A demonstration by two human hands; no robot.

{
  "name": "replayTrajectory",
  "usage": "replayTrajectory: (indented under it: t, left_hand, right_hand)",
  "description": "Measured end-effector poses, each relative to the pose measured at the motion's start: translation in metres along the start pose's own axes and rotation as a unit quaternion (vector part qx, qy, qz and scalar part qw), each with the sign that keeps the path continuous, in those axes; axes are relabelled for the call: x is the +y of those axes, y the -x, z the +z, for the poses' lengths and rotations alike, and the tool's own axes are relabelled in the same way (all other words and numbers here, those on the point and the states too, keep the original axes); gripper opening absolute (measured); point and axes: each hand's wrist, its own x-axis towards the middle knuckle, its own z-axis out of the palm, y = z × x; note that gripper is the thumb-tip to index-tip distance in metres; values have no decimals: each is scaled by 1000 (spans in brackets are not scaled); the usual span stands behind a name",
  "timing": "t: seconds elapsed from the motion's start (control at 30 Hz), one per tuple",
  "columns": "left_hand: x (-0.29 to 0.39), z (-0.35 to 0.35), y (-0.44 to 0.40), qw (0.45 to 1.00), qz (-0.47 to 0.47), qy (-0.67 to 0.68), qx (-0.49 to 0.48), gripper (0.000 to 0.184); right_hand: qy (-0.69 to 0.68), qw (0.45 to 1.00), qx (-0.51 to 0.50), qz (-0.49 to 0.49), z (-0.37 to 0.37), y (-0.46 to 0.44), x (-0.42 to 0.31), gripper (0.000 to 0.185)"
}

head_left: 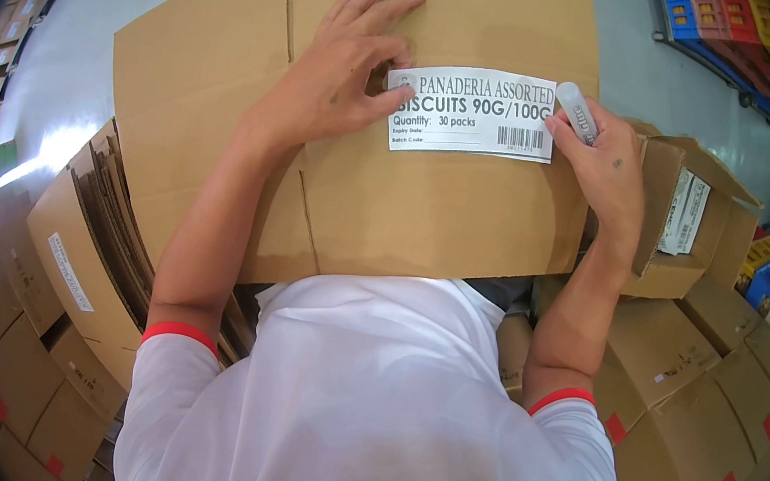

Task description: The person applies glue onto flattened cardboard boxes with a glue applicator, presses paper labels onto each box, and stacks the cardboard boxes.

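Observation:
A white printed label (470,136) reading "PANADERIA ASSORTED BISCUITS 90G/100G", with a barcode, lies over a flattened cardboard box (426,217). My left hand (349,63) pinches the label's left edge between thumb and index finger, while its other fingers spread over the cardboard. In my right hand (607,157) is a grey-white marker pen (576,112), its rounded end pointing up and away. My right thumb touches the label's right edge. The right hand's curled fingers are partly hidden behind the pen and palm.
An open carton (695,221) at the right holds a stack of printed labels (685,212). Several flattened cardboard sheets (110,207) stand at my left. Closed cartons (711,406) surround me on both sides. Coloured crates (719,27) stand at the far right.

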Motion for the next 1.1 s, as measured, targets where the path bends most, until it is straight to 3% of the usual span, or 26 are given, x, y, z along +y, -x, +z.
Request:
replayTrajectory:
  t: [0.27,0.33,0.63,0.77,0.87,0.93,0.97,1.03,1.1]
  left_hand:
    - [9,0,13,995,-30,47,77,32]
    - [6,-5,22,998,10,-46,34,42]
    - [10,-6,39,999,13,-41,21,30]
    - [6,-8,40,998,29,-44,17,33]
    - [1,-14,32,997,-25,-1,74,42]
    - [-31,-27,17,983,-19,-80,164,48]
    - [-42,-33,10,983,-19,-77,167,48]
    - [-62,-46,-5,965,-99,-155,188,48]
    - [-80,-54,-14,967,-146,-162,133,48]
  right_hand:
    - [-8,1000,6,6,5,-2,6,34]
    - [-1,1000,8,7,5,-3,6,34]
    - [-6,1000,3,8,5,-1,-1,36]
    - [-13,1000,10,-6,7,-2,4,34]
    - [31,999,-5,21,0,1,1,37]
    - [37,995,72,55,-5,5,1,37]
    - [41,995,73,55,-8,8,1,37]
    - [-164,972,158,55,-14,14,1,36]
    - [-153,969,190,31,-7,19,-9,31]
